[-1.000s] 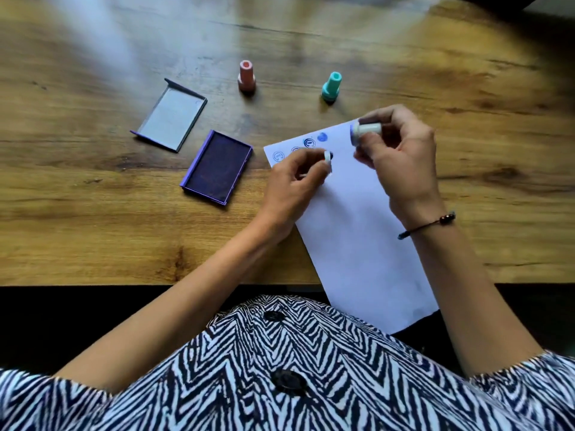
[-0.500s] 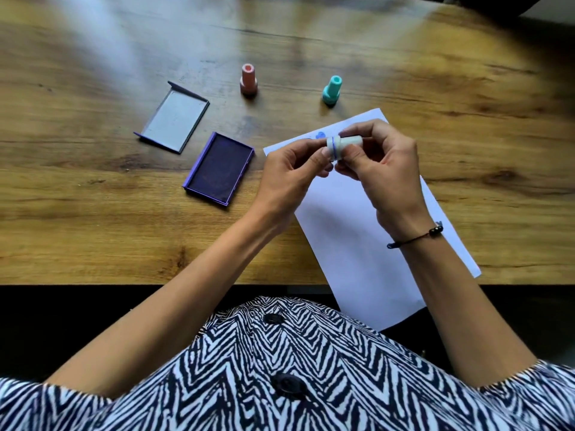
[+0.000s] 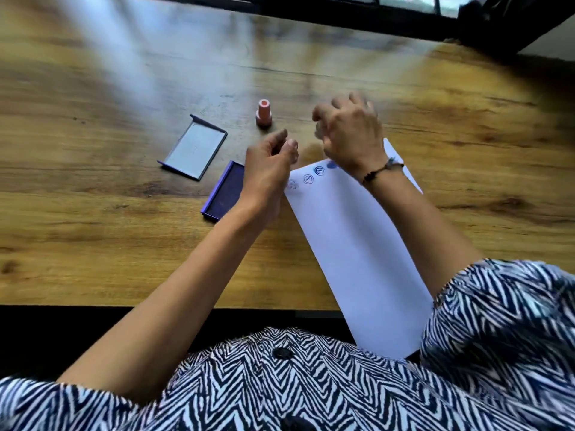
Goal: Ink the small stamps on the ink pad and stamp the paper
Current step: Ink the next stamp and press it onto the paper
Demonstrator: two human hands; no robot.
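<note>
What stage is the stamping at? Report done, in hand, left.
Done: a row of blue round prints marks the top of the paper, and the ink pad lies open beside its lid. In hand: the right hand is curled beyond the paper's top edge, blurred, contents hidden; the left hand looks empty. Left: the pink stamp stands untouched, and most of the paper is blank.

Left hand (image 3: 269,169) loosely curled; right hand (image 3: 351,132) blurred, fisted.

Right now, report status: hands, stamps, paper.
Left hand open, empty, over the ink pad. Right hand curled beyond the paper; contents hidden. Pink stamp upright, untouched. Four prints on paper.
</note>
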